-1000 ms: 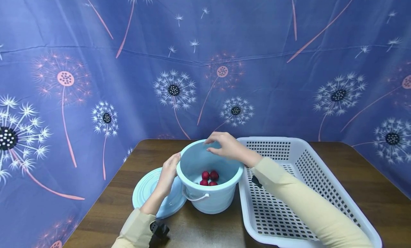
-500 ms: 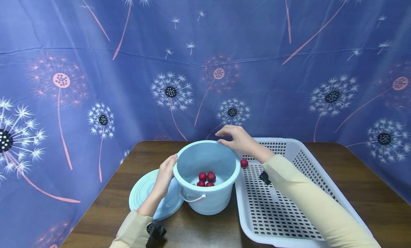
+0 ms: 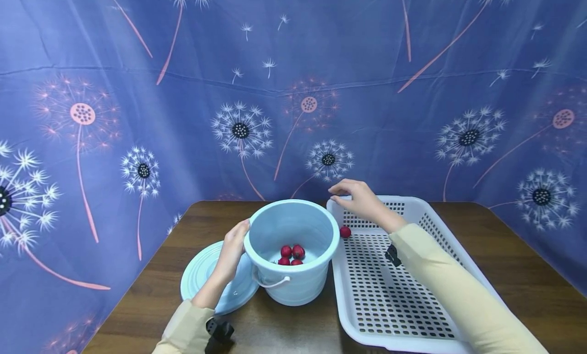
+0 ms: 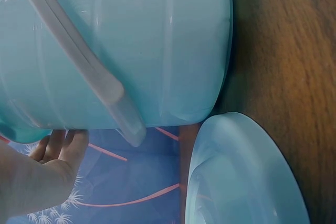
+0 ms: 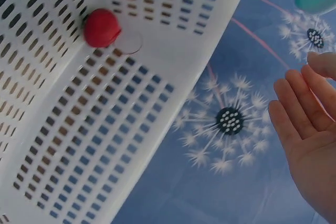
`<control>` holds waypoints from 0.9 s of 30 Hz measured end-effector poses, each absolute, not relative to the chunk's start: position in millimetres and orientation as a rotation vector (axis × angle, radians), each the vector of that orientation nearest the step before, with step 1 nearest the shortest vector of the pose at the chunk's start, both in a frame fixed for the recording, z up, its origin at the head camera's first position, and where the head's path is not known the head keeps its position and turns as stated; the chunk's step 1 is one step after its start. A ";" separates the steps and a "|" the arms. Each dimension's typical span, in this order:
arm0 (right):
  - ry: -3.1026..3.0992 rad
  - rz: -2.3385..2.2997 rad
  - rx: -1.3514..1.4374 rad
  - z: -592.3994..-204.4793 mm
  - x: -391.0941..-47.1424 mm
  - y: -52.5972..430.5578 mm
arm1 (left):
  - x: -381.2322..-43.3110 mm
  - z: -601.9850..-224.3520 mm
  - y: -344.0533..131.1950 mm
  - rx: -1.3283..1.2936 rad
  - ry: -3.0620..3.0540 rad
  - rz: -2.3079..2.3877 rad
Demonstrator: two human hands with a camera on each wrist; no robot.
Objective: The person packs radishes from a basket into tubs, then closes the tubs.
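Note:
A light blue bucket (image 3: 293, 288) with a white handle (image 3: 275, 283) stands upright on the table. Several red, round, radish-like pieces (image 3: 298, 251) lie at its bottom. Against the outside of the bucket, just by its rim, my left hand (image 3: 229, 249) rests with relaxed fingers. My right hand (image 3: 362, 198) hovers above the back left corner of the white basket (image 3: 340, 293), fingers loosely bent and nothing in them. Below it, one red radish-like piece (image 5: 101, 28) sits in the basket's corner.
The blue lid (image 3: 197, 272) lies left of the bucket, partly behind my left forearm. Close to the bucket's right side stands the perforated basket. A blue cloth with dandelions (image 3: 293, 89) hangs behind the wooden table (image 3: 151, 303).
My right hand has moved right, from over the bucket to over the basket's back corner. The red piece in the basket has come into view. The left hand stays at the bucket.

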State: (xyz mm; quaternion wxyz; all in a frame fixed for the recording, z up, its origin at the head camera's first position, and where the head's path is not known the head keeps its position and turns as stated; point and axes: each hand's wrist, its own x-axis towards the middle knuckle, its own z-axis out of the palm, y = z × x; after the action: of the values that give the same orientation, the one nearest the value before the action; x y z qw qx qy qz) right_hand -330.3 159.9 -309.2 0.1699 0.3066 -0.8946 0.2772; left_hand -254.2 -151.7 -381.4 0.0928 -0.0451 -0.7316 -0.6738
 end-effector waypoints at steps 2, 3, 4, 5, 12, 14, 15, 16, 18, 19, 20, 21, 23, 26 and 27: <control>-2.544 0.787 0.848 -311.2 -332.7 163.6 | -255.1 -381.1 -152.4 -0.134 -2.173 -2.004; -2.545 0.787 0.838 -312.3 -334.0 165.1 | -255.5 -381.0 -152.7 -0.133 -2.174 -2.006; -2.549 0.783 0.827 -313.3 -335.4 166.4 | -255.6 -380.9 -152.8 -0.130 -2.176 -2.005; -2.555 0.779 0.819 -314.3 -336.7 167.8 | -255.8 -380.7 -153.0 -0.128 -2.178 -2.002; -2.606 0.737 0.779 -323.1 -344.2 173.9 | -256.3 -380.9 -153.4 -0.112 -2.185 -2.000; -2.627 0.725 0.776 -326.7 -346.2 175.4 | -256.5 -381.6 -153.5 -0.110 -2.184 -2.005; -2.638 0.721 0.776 -328.6 -347.1 176.2 | -256.4 -381.9 -153.4 -0.109 -2.184 -2.008; -2.648 0.718 0.774 -330.5 -348.1 177.0 | -256.4 -382.1 -153.2 -0.108 -2.183 -2.009; -2.671 0.721 0.766 -333.9 -349.8 178.4 | -256.4 -382.6 -152.8 -0.108 -2.180 -2.014; -2.681 0.724 0.758 -335.6 -350.8 179.0 | -256.4 -382.8 -152.4 -0.109 -2.178 -2.016; -2.694 0.726 0.753 -337.0 -351.6 179.5 | -256.5 -382.8 -152.1 -0.111 -2.175 -2.018; -2.707 0.724 0.748 -338.5 -352.5 180.1 | -256.5 -382.9 -151.7 -0.114 -2.175 -2.017; -2.733 0.706 0.743 -342.8 -355.4 181.5 | -256.5 -382.8 -151.3 -0.111 -2.171 -2.019; -2.773 0.663 0.743 -350.5 -359.6 183.7 | -256.5 -382.6 -151.3 -0.107 -2.172 -2.021; -2.785 0.655 0.744 -353.4 -360.9 184.3 | -256.6 -382.6 -151.4 -0.106 -2.174 -2.023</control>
State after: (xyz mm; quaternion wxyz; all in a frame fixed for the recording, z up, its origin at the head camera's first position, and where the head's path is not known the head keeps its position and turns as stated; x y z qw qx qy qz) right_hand -360.9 184.3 -353.4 0.0925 0.2506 -0.9381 0.2206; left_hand -256.6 -151.4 -382.6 0.0851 -0.0356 -0.7289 -0.6784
